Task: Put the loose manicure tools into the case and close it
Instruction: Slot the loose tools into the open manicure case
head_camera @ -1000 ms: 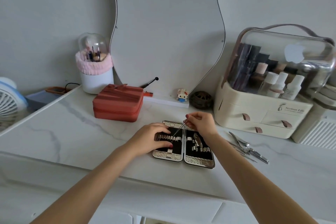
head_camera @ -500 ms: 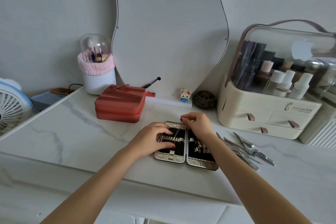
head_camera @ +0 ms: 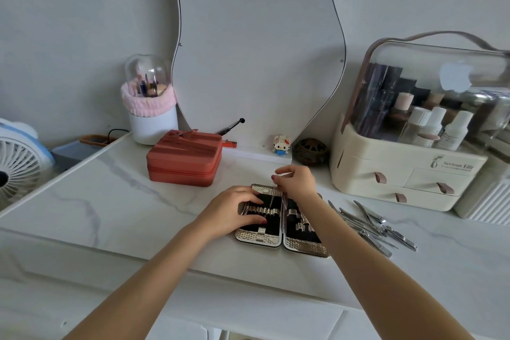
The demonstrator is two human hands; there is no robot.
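Manicure case lies open flat on the white marble tabletop, near its front edge, both halves showing black lining w/ metal holder clips. Left hand rests on the left half, fingers spread over the clip row, pressing it down, not curled round anything. Right hand is above the case's far edge by the hinge, fingertips pinched together on a thin metal tool that slants down into the left half. Loose manicure tools, clippers, nippers etc., lie in a heap on the tabletop just right of the case, not touching it as far as I can tell. Behind: red zip box, brush holder w/ clear dome, wavy mirror, cream cosmetics organizer at right, small fan at far left.
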